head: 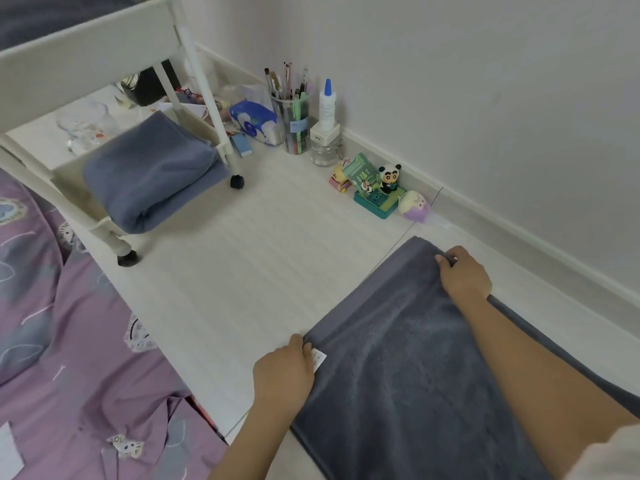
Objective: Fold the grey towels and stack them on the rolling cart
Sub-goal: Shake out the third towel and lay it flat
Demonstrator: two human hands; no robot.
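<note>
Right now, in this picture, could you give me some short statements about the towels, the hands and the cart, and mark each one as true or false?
1. Both hands grip the far edge of the grey towel lying on the floor. True: the left hand and right hand each hold a corner.
2. The rolling cart has no towel on it. False: a folded towel lies on its lowest shelf.
3. A white label shows beside the left hand. True.
4. The pen holder stands on the cart. False: it stands on the floor by the wall.
</note>
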